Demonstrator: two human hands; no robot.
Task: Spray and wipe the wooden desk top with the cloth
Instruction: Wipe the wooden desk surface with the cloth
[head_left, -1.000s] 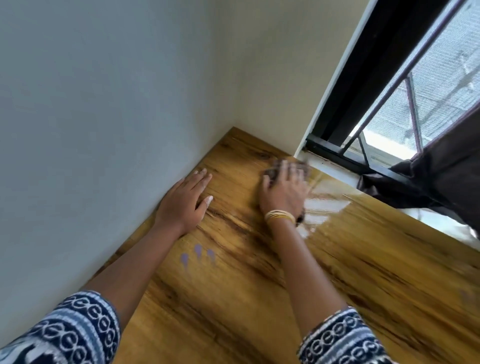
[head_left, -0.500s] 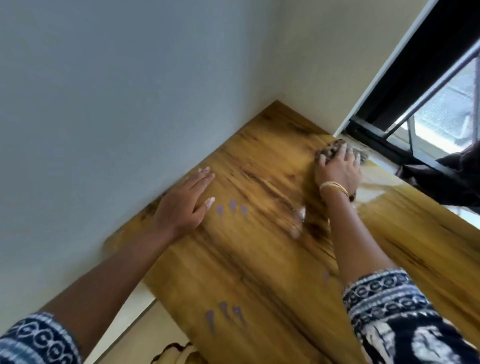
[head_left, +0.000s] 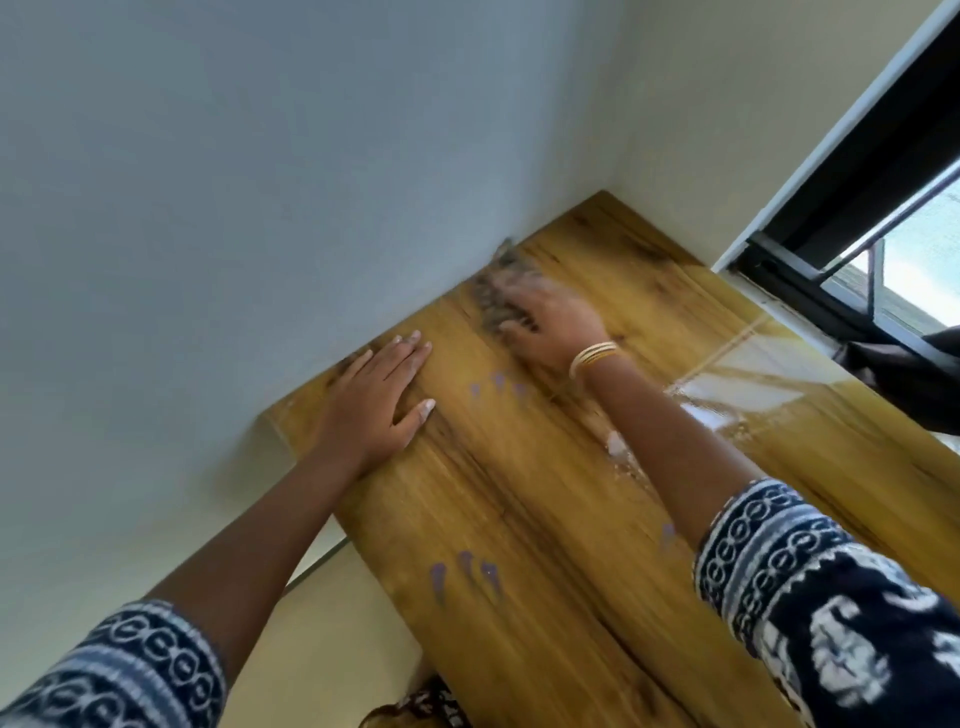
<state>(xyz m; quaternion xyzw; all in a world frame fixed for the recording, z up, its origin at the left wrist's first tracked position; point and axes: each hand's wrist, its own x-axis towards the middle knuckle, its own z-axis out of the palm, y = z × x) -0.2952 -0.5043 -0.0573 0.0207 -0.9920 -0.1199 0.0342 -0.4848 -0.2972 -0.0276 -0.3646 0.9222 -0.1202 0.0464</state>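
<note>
While the left hand (head_left: 376, 402) lies open and flat on the glossy yellow-brown wooden worktop (head_left: 519, 509), the right hand (head_left: 553, 322) presses a crumpled grey cloth (head_left: 493, 291) near the wall, mid-wipe; next, probably the wet patch (head_left: 737, 384) by the window.

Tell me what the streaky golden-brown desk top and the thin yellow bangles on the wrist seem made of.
Golden-brown desk top: wood or wood-look laminate, glossy; dark grain streaks and window glare show. Yellow bangles: probably gold-toned metal, thin and shiny, though the material is uncertain.
</note>
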